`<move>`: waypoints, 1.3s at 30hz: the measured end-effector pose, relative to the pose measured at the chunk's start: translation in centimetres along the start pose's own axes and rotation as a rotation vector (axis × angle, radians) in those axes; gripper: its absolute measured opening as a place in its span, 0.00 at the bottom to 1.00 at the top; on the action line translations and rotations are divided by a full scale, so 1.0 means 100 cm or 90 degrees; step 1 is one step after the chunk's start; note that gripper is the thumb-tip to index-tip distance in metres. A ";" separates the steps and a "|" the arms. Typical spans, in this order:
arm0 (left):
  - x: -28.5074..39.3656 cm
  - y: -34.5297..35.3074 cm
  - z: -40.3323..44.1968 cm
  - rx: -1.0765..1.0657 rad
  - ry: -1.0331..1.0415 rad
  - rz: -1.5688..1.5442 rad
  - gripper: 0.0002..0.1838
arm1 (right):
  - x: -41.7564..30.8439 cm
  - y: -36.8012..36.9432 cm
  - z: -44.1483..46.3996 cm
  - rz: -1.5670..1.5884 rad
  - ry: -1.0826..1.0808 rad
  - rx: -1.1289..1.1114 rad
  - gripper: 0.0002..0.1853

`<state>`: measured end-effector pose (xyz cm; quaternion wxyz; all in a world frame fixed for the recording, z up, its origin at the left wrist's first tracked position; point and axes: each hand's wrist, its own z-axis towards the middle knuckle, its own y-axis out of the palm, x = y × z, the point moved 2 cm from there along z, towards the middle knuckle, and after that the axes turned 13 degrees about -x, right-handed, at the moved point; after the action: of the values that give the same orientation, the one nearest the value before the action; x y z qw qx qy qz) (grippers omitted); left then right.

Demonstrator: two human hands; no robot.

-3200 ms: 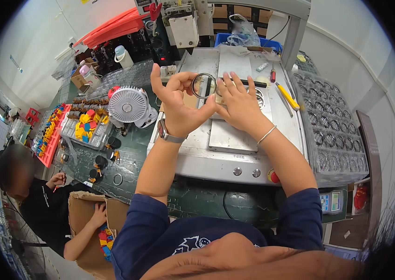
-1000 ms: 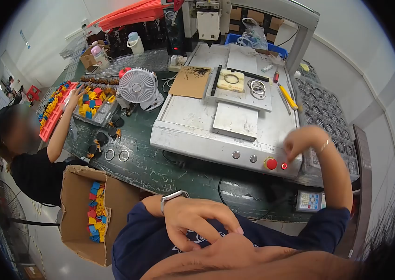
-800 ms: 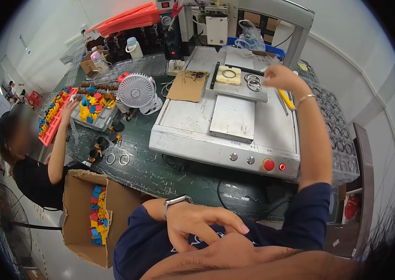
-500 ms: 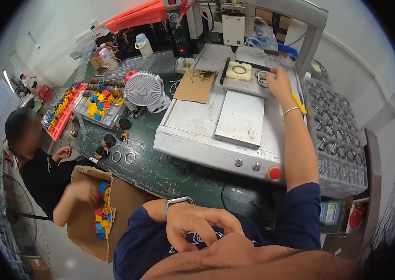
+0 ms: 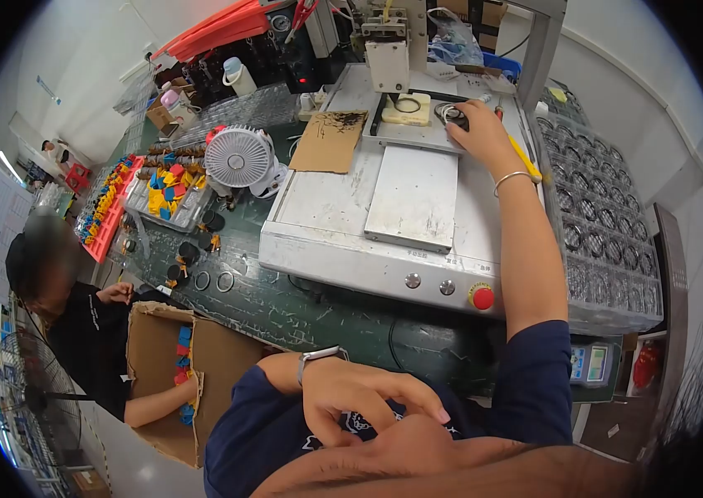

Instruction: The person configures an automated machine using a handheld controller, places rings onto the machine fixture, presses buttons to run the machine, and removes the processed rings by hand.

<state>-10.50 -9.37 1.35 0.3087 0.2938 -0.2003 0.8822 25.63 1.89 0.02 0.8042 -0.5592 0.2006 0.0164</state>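
Observation:
My right hand (image 5: 477,129) reaches over the machine's plate, its bent fingers at a few metal rings (image 5: 448,114); whether it grips one cannot be made out. Left of it, a ring (image 5: 407,104) lies on a cream block (image 5: 418,114) beneath the machine's metal head (image 5: 388,66). My left hand (image 5: 368,398) rests near my chest, fingers apart and a little bent, holding nothing, with a watch on the wrist. A white sliding plate (image 5: 413,197) lies on the machine bed in front of the block.
A yellow cutter (image 5: 524,160) lies right of my right hand. Trays of rings (image 5: 596,216) stand farther right. Cardboard (image 5: 329,143) and a white fan (image 5: 239,158) are to the left. A co-worker (image 5: 69,307) has one hand in a cardboard box (image 5: 152,332) of coloured pieces.
My right hand has moved from the machine's front right corner up to the loose rings. The machine's head now sits over the block. The co-worker's hand has gone from the coloured parts into the box.

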 end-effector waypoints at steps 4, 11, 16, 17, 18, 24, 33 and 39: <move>0.002 -0.001 0.002 -0.021 -0.013 0.054 0.21 | -0.003 -0.001 -0.004 -0.029 -0.018 0.029 0.25; 0.003 0.005 0.002 -0.012 -0.061 0.077 0.20 | -0.004 -0.003 -0.008 0.024 0.000 0.089 0.23; 0.005 0.005 0.002 -0.014 -0.105 0.136 0.17 | -0.009 -0.007 -0.011 -0.016 0.040 0.070 0.22; 0.010 0.000 0.002 -0.015 -0.105 0.136 0.17 | -0.010 -0.008 -0.012 -0.018 0.037 0.076 0.22; 0.017 -0.006 0.000 -0.043 -0.147 0.265 0.15 | -0.010 -0.009 -0.013 -0.018 0.037 0.077 0.22; 0.041 -0.057 -0.011 0.244 -0.445 0.983 0.19 | -0.012 -0.011 -0.015 0.014 0.021 0.008 0.21; 0.002 -0.151 -0.114 0.426 -0.879 1.057 0.36 | -0.013 -0.011 -0.018 0.022 -0.015 -0.004 0.23; 0.001 -0.151 -0.114 0.375 -0.884 1.079 0.23 | -0.001 -0.001 -0.013 0.018 -0.047 0.088 0.25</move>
<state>-5.06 7.84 -4.52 -0.6470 0.5505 -0.2474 0.4660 25.19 0.65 -0.24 0.8472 -0.4988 0.1796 0.0344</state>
